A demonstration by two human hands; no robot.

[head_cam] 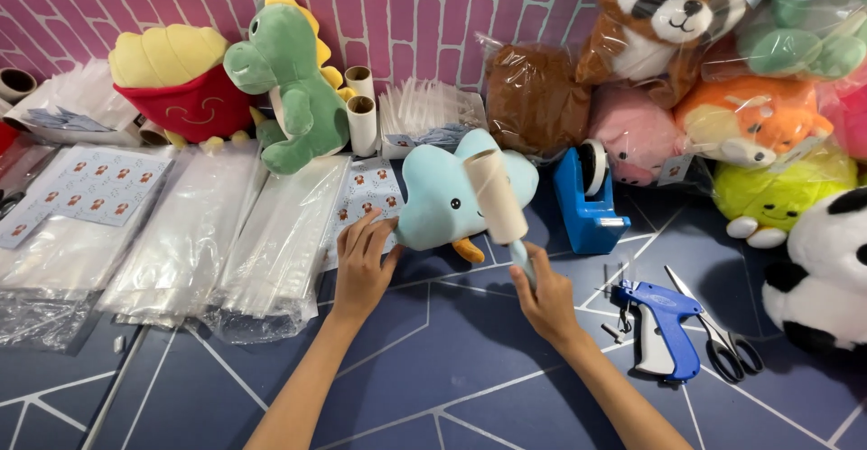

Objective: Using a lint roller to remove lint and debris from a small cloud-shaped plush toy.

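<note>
Gripping the lint roller [498,199] by its handle, the right hand [545,301] has its fingers closed tight and lays the roll against the blue plush toy [442,199]. The left hand [364,262] rests loose fingers on the toy's edge, seemingly to steady it on the tabletop [433,360]. Nearby lie plastic bags [226,233], a tape dispenser [587,201], a tagging gun [664,328] and scissors [722,337].

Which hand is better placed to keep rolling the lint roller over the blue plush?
Right. The right hand already grips the lint roller by its handle, with the roll against the blue plush. The left hand steadies the plush's side.
</note>
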